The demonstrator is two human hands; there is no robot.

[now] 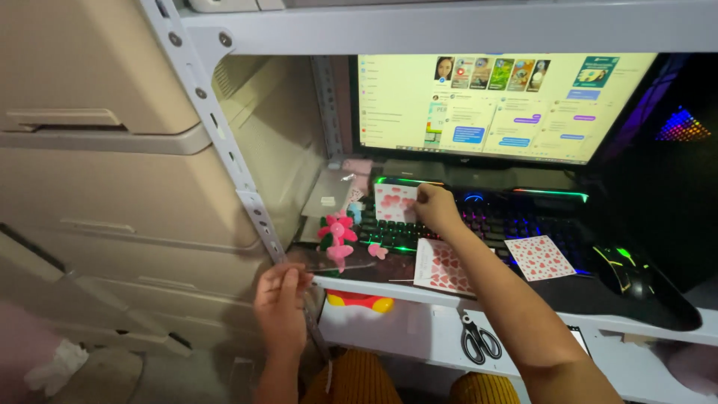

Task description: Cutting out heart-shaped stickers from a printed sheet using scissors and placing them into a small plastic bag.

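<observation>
Head view shows the right hand [436, 207] with fingers pinching a heart-patterned card [394, 202], held flat above the keyboard [486, 224]. Left hand [280, 303], lower and nearer the body, grips a clear sleeve [318, 263]; the card lies up-right of it.

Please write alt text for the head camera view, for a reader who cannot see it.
A person's right hand holds a pink heart-patterned sheet above a backlit keyboard, while the left hand pinches a clear plastic sleeve at the shelf edge. Nearby lie two more heart sheets, a pink crochet flower, scissors and a lit monitor.
</observation>
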